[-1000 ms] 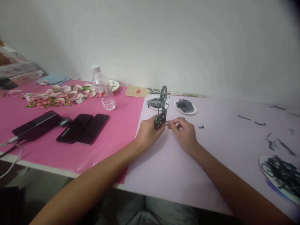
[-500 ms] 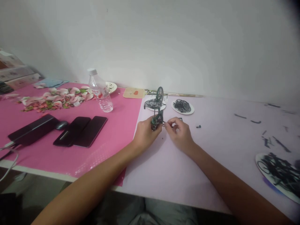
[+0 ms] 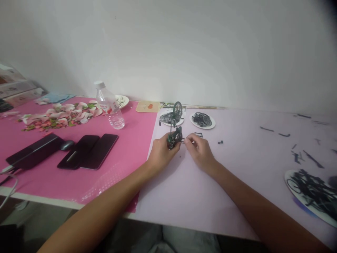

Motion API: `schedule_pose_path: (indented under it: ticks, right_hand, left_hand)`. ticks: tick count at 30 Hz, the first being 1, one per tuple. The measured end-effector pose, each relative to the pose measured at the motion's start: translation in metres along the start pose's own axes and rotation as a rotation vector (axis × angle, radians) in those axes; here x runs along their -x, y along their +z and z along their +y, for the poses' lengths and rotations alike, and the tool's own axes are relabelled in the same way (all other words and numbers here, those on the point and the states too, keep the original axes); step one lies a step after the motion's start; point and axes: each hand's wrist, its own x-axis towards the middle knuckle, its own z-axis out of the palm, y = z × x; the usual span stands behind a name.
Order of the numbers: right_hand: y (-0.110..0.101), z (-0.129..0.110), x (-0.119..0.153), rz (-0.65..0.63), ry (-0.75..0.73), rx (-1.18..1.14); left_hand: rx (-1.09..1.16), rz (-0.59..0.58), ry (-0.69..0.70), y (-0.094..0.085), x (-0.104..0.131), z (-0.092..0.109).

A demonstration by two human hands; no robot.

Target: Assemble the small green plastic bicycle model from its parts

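Note:
A small dark green and black model bicycle [image 3: 171, 133] is gripped by my left hand [image 3: 162, 153], its rear wheel near the fingers and its front wheel pointing toward the wall. My right hand [image 3: 198, 150] pinches a thin, pale, rod-like piece [image 3: 183, 140] between thumb and fingertips. That piece reaches toward the bicycle's rear wheel; whether it touches is too small to tell. Just beyond my right hand lies a small black frame-shaped part [image 3: 198, 134]. A tiny black part [image 3: 220, 142] rests to the right of it.
Two white plates of black parts, a nearer one [image 3: 195, 123] and one behind the bicycle, stand by the wall. Another loaded plate [image 3: 289, 175] is at right, below loose black pieces [image 3: 313, 159]. Left are a water bottle [image 3: 112, 109], phones [image 3: 98, 151], a black box [image 3: 34, 151] and petals [image 3: 63, 114].
The whole scene has shifted slightly left and down as the head view moved. The bicycle stays in my left hand, and the thin piece shows a little more clearly at my right fingertips.

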Motion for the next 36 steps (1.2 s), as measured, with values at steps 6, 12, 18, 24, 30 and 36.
schedule_pose_path:
  ticks: [6, 12, 18, 24, 30, 36]
  right_hand:
    - [0.0031, 0.0015, -0.0018, 0.01, -0.041, 0.025]
    - [0.0032, 0.0027, 0.0012, -0.032, 0.037, -0.047]
    - [0.0007, 0.0005, 0.0003, -0.004, -0.003, -0.024]
    - [0.0006, -0.0021, -0.0031, -0.027, -0.179, 0.131]
    - [0.0023, -0.0024, -0.0037, -0.023, -0.192, 0.165]
    - [0.0038, -0.0038, -0.0005, 0.001, -0.136, 0.124]
  left_hand:
    - [-0.009, -0.004, -0.027, -0.0031, -0.0026, 0.0003]
    - [-0.02, -0.034, 0.02, -0.002, -0.0008, -0.0007]
    - [-0.015, 0.02, 0.002, -0.0038, -0.0023, 0.0001]
    - [-0.042, 0.0, 0.014, -0.0044, -0.0033, -0.0006]
    - [0.0, -0.02, 0.035, -0.0032, -0.0012, -0.0007]
    - [0.027, -0.042, 0.015, -0.0024, -0.0025, -0.0012]
